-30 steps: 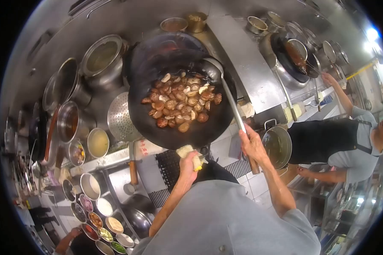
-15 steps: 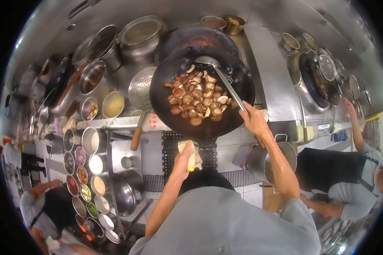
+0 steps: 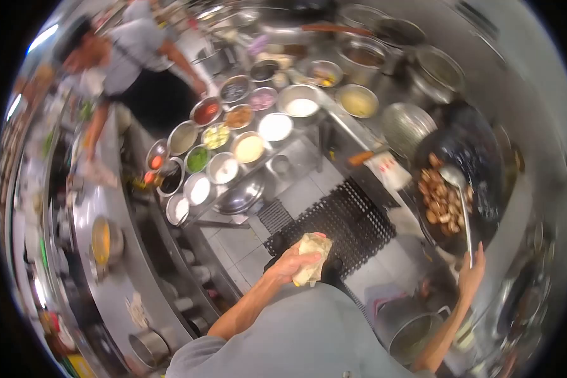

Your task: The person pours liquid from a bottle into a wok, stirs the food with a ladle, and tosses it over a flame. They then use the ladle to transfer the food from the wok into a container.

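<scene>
My left hand (image 3: 286,265) is closed around a folded pale yellowish cloth (image 3: 314,250), held in front of my body. My right hand (image 3: 470,274), off to the right, grips the handle of a long metal ladle (image 3: 465,211). The bowl of the ladle rests among sliced brown mushrooms (image 3: 436,203). They lie in a big black wok (image 3: 475,142), gathered along its near left side. A perforated metal strainer (image 3: 409,128) sits just left of the wok. Below that strainer, a white cloth with red marks (image 3: 389,170) hangs over the counter edge.
A rack holds several metal bowls of ingredients, including a bowl of white powder (image 3: 276,127). Another person (image 3: 138,69) works at the far left beside a steel counter (image 3: 129,252). A black rubber mat (image 3: 343,223) covers the floor. A large pot (image 3: 416,337) stands lower right.
My view has swung left, so the wok now appears at the right and the ingredient rack near the middle. Both hands keep their holds; the ladle bowl now lies among the mushrooms.
</scene>
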`<state>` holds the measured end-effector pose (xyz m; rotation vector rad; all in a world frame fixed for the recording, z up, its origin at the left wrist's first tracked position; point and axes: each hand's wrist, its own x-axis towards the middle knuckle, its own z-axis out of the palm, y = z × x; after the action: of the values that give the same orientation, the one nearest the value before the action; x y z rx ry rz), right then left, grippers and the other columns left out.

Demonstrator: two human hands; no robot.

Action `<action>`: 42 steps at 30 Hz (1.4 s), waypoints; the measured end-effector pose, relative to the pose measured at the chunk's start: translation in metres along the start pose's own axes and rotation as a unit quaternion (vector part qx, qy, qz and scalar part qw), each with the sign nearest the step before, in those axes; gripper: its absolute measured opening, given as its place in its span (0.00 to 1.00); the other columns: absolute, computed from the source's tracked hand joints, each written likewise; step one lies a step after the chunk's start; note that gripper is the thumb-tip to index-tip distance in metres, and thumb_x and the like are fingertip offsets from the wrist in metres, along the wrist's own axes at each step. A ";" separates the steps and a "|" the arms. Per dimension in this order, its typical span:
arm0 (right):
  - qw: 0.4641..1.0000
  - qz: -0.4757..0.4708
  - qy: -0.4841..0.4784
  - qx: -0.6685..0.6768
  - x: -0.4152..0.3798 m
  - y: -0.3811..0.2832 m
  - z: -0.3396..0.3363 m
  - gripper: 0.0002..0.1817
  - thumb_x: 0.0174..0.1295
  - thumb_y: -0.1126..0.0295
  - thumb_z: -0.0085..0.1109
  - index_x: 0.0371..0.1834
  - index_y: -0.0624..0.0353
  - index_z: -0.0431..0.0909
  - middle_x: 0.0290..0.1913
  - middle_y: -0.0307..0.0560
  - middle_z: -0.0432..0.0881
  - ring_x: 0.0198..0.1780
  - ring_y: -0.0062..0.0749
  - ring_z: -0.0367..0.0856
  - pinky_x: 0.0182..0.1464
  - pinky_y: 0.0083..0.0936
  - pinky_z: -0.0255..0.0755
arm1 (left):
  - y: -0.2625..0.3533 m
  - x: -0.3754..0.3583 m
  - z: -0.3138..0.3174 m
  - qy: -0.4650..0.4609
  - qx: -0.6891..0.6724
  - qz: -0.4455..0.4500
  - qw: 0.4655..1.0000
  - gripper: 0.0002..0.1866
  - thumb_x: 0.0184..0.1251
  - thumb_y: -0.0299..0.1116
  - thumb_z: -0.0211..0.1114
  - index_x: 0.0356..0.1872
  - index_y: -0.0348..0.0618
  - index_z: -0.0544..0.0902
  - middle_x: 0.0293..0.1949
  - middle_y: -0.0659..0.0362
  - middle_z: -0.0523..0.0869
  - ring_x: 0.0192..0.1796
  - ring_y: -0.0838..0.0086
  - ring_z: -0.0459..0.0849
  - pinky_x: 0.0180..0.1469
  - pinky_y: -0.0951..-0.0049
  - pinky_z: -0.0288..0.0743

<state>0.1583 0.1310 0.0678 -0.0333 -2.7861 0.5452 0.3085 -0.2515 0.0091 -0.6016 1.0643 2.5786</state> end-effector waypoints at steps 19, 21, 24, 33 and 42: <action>0.726 -0.523 -0.378 0.236 -0.180 -0.669 0.304 0.50 0.42 0.57 0.68 0.67 0.60 0.51 0.62 0.61 0.63 0.63 0.52 0.62 0.63 0.41 0.58 | 0.061 -0.251 -0.203 0.290 -0.145 0.418 0.849 0.37 0.46 0.28 0.67 0.61 0.39 0.61 0.35 0.57 0.75 0.35 0.73 0.76 0.36 0.74 0.74; 0.735 -0.519 -0.369 0.233 -0.186 -0.693 0.313 0.51 0.35 0.60 0.72 0.66 0.56 0.54 0.60 0.58 0.66 0.62 0.53 0.62 0.63 0.43 0.55 | 0.041 -0.267 -0.200 0.275 -0.222 0.466 0.811 0.40 0.44 0.31 0.68 0.61 0.36 0.60 0.33 0.54 0.75 0.34 0.70 0.76 0.35 0.73 0.74; 0.696 -0.505 -0.456 0.228 -0.187 -0.708 0.313 0.44 0.34 0.60 0.73 0.60 0.56 0.64 0.57 0.56 0.71 0.59 0.50 0.67 0.61 0.41 0.60 | 0.012 -0.277 -0.181 0.311 -0.270 0.463 0.785 0.36 0.43 0.32 0.68 0.58 0.35 0.64 0.35 0.53 0.75 0.37 0.66 0.76 0.38 0.70 0.73; 0.563 -0.360 -0.395 0.630 -0.123 -0.642 0.234 0.37 0.42 0.63 0.73 0.57 0.62 0.67 0.53 0.47 0.73 0.56 0.32 0.70 0.57 0.31 0.66 | 0.051 -0.232 -0.187 0.230 -0.282 0.394 0.844 0.31 0.49 0.29 0.65 0.57 0.43 0.64 0.43 0.50 0.74 0.42 0.65 0.76 0.48 0.66 0.74; 0.700 -0.102 -0.150 0.691 0.000 -0.325 0.032 0.31 0.53 0.62 0.62 0.57 0.64 0.62 0.51 0.51 0.75 0.46 0.37 0.79 0.48 0.33 0.74 | 0.110 -0.115 -0.176 0.038 -0.087 0.214 0.972 0.37 0.54 0.28 0.64 0.65 0.44 0.56 0.40 0.51 0.73 0.37 0.69 0.76 0.41 0.70 0.76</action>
<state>0.1599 -0.1818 0.1608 0.7079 -1.8111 2.5004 0.4106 -0.4656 0.0168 -0.5676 1.0994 3.0699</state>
